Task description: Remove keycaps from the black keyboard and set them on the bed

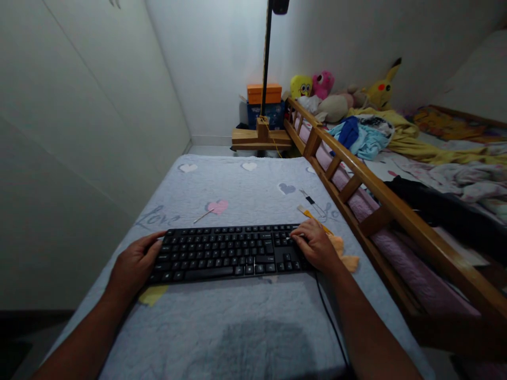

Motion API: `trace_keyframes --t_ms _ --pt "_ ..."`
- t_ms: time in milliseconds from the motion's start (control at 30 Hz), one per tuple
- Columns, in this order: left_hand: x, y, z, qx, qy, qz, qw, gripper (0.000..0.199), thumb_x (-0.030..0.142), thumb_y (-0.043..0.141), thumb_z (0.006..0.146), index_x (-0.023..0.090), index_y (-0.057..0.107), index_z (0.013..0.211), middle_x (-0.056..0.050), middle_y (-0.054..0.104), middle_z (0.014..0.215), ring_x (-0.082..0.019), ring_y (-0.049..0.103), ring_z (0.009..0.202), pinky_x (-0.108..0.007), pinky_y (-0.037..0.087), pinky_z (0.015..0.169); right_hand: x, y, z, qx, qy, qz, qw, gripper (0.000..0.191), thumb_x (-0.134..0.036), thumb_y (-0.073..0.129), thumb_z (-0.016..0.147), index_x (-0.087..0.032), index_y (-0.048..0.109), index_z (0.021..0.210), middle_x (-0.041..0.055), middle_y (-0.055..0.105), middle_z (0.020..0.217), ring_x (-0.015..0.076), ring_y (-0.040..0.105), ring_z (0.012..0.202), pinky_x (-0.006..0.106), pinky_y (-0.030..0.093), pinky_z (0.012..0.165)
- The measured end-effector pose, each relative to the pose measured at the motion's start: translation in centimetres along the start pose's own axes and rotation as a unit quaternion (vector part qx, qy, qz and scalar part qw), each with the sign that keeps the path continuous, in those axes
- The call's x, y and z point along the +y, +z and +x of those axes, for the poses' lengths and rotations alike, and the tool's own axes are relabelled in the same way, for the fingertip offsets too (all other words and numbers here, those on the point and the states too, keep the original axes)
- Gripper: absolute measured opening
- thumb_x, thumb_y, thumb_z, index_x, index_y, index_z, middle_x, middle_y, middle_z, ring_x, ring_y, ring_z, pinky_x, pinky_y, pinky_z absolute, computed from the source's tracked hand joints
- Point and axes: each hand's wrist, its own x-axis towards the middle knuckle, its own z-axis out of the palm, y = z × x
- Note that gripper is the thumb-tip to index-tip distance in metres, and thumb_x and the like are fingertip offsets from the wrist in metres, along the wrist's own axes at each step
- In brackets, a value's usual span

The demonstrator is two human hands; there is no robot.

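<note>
A black keyboard lies across the bed-like surface in front of me. My left hand grips its left end, thumb near the top corner. Over the number keys at the right end, my right hand has thumb and finger pinched together. A small white tip, seemingly of a cotton swab, shows at those fingertips; the rest of it is hidden. Behind the keyboard lies another thin cotton swab. Beyond my right hand are a brush with an orange handle and a wire keycap puller. An orange cloth lies beside my wrist.
A pale blue cover with hearts spreads under everything. The keyboard's cable runs toward me below my right forearm. A wooden bed rail borders the right side; a pale cabinet wall stands left. Boxes and a wooden-based stand are behind.
</note>
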Motion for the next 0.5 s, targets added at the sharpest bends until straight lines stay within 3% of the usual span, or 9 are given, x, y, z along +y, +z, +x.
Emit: trace_keyframes --t_ms 300,500 --pt "-0.03 0.11 0.06 -0.001 0.005 0.004 1.0 0.048 0.045 0.042 0.085 0.02 0.065 0.119 -0.008 0.069 0.117 -0.025 0.064 0.106 -0.037 0.048 0.095 -0.82 -0.52 -0.13 -0.028 -0.011 0.006 1.0 0.017 -0.017 0.055 0.087 -0.021 0.064 0.074 0.0034 0.064 0.075 0.0206 0.052 0.083 0.039 0.04 0.08" --pt "0.1 -0.02 0.04 -0.007 0.007 -0.002 1.0 0.05 0.044 0.042 0.084 0.018 0.065 0.12 -0.01 0.068 0.119 -0.026 0.062 0.109 -0.038 0.046 0.097 -0.17 0.01 0.01 0.003 -0.004 -0.004 1.0 0.015 -0.017 0.055 0.087 -0.021 0.066 0.078 0.0037 0.065 0.077 0.0209 0.053 0.085 0.04 0.04 0.081"
